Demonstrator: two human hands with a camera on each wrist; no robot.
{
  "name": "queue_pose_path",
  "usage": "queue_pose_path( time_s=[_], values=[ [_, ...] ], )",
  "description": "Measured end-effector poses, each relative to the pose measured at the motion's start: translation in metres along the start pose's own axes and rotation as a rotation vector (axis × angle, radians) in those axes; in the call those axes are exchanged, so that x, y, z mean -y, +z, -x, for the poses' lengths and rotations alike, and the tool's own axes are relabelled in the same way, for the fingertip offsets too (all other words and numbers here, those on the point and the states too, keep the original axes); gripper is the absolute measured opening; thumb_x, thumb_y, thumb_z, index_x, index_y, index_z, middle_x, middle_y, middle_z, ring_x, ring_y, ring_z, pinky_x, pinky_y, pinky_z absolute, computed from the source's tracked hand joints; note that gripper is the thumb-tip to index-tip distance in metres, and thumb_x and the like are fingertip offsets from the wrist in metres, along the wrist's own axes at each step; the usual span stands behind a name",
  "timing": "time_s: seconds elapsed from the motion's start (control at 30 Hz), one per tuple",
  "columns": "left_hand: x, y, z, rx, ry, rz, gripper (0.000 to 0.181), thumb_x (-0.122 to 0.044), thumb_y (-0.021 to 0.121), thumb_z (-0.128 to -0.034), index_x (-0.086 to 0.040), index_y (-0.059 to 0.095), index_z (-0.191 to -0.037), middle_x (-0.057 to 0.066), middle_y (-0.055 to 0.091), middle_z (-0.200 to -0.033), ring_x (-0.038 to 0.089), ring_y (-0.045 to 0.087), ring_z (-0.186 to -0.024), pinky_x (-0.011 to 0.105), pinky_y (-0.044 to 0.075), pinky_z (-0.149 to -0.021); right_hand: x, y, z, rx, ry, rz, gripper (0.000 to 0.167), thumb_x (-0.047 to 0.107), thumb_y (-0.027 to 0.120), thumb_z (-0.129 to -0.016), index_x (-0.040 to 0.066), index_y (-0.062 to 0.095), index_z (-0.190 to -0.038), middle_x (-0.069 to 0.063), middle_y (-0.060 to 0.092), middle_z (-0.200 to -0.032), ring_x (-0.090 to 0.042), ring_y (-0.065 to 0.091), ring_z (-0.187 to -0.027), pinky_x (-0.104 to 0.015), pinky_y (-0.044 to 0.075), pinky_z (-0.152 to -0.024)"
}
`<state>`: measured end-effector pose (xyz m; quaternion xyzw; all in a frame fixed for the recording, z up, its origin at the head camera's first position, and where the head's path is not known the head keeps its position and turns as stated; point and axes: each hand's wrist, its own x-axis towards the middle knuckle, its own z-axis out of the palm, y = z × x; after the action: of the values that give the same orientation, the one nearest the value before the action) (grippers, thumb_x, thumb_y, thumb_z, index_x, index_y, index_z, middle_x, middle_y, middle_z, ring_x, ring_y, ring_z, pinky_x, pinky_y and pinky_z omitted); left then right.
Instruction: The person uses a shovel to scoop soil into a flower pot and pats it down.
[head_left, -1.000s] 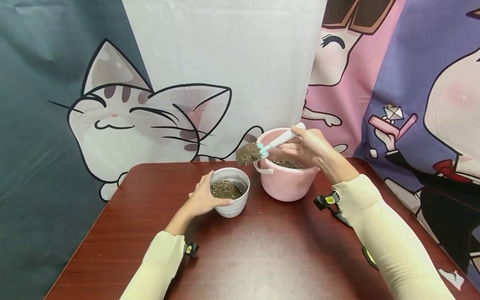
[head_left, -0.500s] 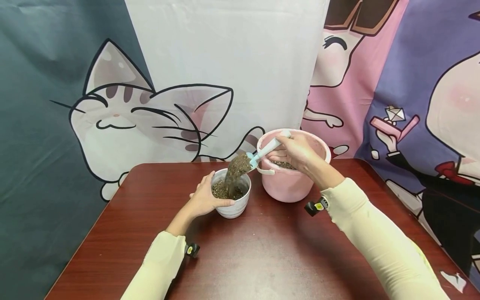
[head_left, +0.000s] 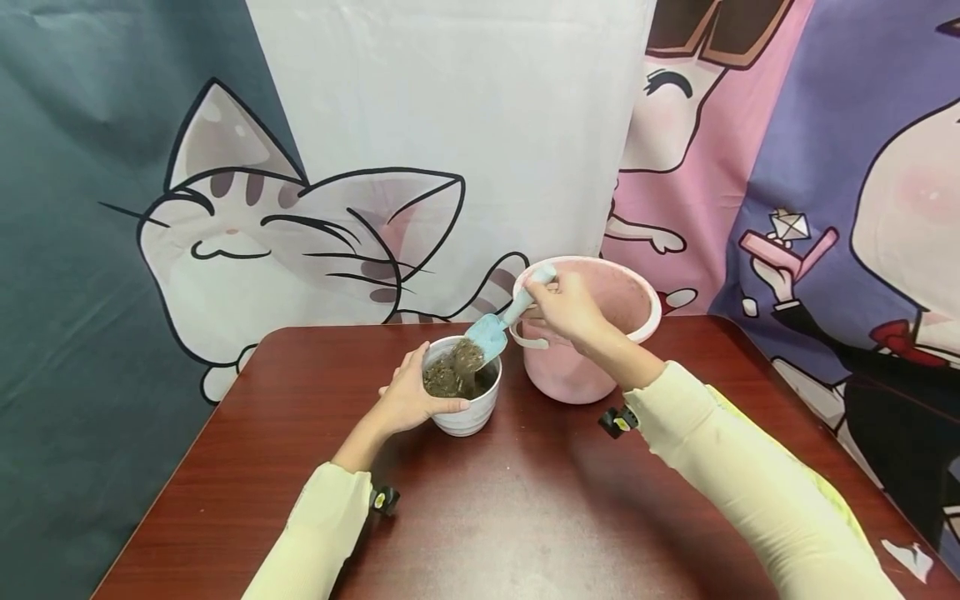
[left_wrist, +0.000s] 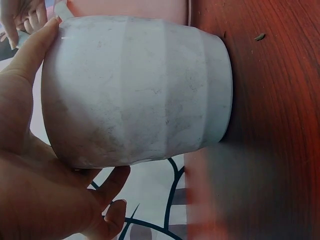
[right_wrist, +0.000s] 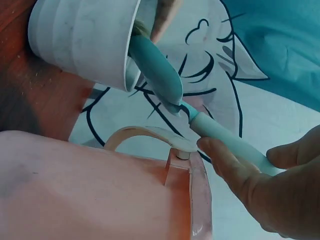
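My left hand (head_left: pixel 411 393) holds a white flower pot (left_wrist: pixel 140 92) upright by its rim, thumb on the near side and fingers round the left side. Dark soil (head_left: pixel 441 382) lies inside it. In my right hand (head_left: pixel 567 308) is the pale handle of a light-blue garden trowel (head_left: pixel 487 335). The trowel tilts steeply down over the pot's right rim, and soil slides off its tip into the pot. In the right wrist view its blue blade (right_wrist: pixel 159 72) reaches into the pot's mouth.
A pink bucket (head_left: pixel 573 375) with a pale handle (head_left: pixel 529 340) stands just right of the pot, partly under my right hand. The reddish-brown table (head_left: pixel 480 517) bears a white scrap (head_left: pixel 907 560) at the right edge. A cartoon-printed cloth (head_left: pixel 480 125) hangs behind.
My right hand has brought the trowel left and down from above the bucket to the pot, tipping it. Most of its heaped soil has poured out. My left hand stays on the pot.
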<state>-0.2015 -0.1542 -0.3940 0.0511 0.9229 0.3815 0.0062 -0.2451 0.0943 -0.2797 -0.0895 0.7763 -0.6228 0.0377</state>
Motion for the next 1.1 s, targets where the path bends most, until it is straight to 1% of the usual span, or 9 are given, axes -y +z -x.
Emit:
queue_pose_path(
  time_s=[0.3,0.43,0.5,0.6,0.67,0.73,0.83,0.93,1.1],
  values=[
    [0.001,0.000,0.000,-0.005,0.006,0.002,0.125,-0.054,0.088,-0.0646,-0.007,0.019,-0.157,0.018,0.030,-0.156,0.042,0.031,-0.141,0.075,0.022,-0.097,-0.005,0.008,0.007,-0.040,-0.286,0.305,0.021,0.017,0.055,-0.102,-0.003,0.059,-0.107,-0.019,0.073,-0.084,-0.019,0.072,-0.072,-0.029,0.056,-0.066],
    [0.001,0.000,0.000,-0.005,0.006,0.007,0.124,-0.053,0.088,-0.0647,-0.007,0.019,-0.157,0.019,0.029,-0.156,0.042,0.030,-0.141,0.076,0.020,-0.098,-0.007,0.007,0.007,-0.041,-0.303,0.321,0.021,0.018,0.056,-0.102,-0.002,0.059,-0.108,-0.018,0.072,-0.083,-0.020,0.073,-0.073,-0.027,0.056,-0.065],
    [0.001,-0.001,0.000,-0.004,0.007,0.009,0.124,-0.052,0.088,-0.0652,-0.007,0.019,-0.157,0.020,0.029,-0.156,0.043,0.029,-0.142,0.078,0.019,-0.098,-0.006,0.006,0.007,-0.024,-0.250,0.257,0.024,0.018,0.055,-0.103,-0.004,0.057,-0.112,-0.023,0.072,-0.090,-0.024,0.073,-0.077,-0.029,0.057,-0.066],
    [0.001,-0.001,0.000,-0.002,0.010,0.007,0.124,-0.051,0.089,-0.0656,-0.006,0.019,-0.157,0.021,0.028,-0.156,0.044,0.028,-0.142,0.079,0.017,-0.099,-0.005,0.000,0.006,0.000,-0.109,0.085,0.028,0.017,0.051,-0.104,-0.007,0.055,-0.118,-0.030,0.069,-0.100,-0.027,0.074,-0.081,-0.035,0.059,-0.073],
    [0.001,0.000,0.000,0.001,0.011,0.008,0.125,-0.050,0.089,-0.0658,-0.005,0.017,-0.157,0.022,0.028,-0.156,0.045,0.027,-0.142,0.080,0.015,-0.100,-0.003,-0.007,0.004,0.007,0.006,-0.073,0.029,0.017,0.049,-0.104,-0.007,0.054,-0.121,-0.029,0.069,-0.100,-0.028,0.073,-0.082,-0.041,0.057,-0.078],
    [0.001,0.000,0.001,0.003,0.012,0.008,0.128,-0.051,0.089,-0.0653,-0.006,0.014,-0.158,0.023,0.027,-0.156,0.046,0.026,-0.142,0.079,0.015,-0.100,-0.002,-0.017,0.002,0.003,0.080,-0.196,0.026,0.016,0.047,-0.105,-0.005,0.053,-0.118,-0.024,0.071,-0.095,-0.026,0.074,-0.081,-0.043,0.056,-0.081],
    [-0.001,-0.003,0.002,-0.011,0.015,0.014,0.130,-0.050,0.089,-0.0653,-0.007,0.009,-0.159,0.024,0.024,-0.155,0.046,0.024,-0.142,0.076,0.015,-0.101,0.003,-0.033,0.001,-0.003,0.131,-0.327,0.020,0.016,0.046,-0.105,-0.002,0.050,-0.113,-0.015,0.070,-0.086,-0.024,0.074,-0.078,-0.041,0.055,-0.083],
    [-0.007,-0.006,0.002,-0.054,0.035,0.023,0.129,-0.050,0.089,-0.0654,-0.008,0.011,-0.159,0.022,0.023,-0.156,0.044,0.023,-0.141,0.070,0.016,-0.100,0.008,-0.053,0.002,-0.002,0.138,-0.424,0.016,0.015,0.045,-0.106,0.000,0.047,-0.111,-0.013,0.071,-0.083,-0.025,0.074,-0.076,-0.040,0.055,-0.083],
    [-0.029,-0.008,0.001,-0.105,0.092,0.022,0.119,-0.053,0.086,-0.0698,-0.008,0.019,-0.157,0.017,0.024,-0.157,0.040,0.023,-0.138,0.064,0.016,-0.099,0.013,-0.085,0.002,-0.004,0.139,-0.548,0.017,0.015,0.046,-0.105,-0.001,0.048,-0.109,-0.016,0.073,-0.081,-0.026,0.074,-0.076,-0.038,0.057,-0.078]
  ],
)
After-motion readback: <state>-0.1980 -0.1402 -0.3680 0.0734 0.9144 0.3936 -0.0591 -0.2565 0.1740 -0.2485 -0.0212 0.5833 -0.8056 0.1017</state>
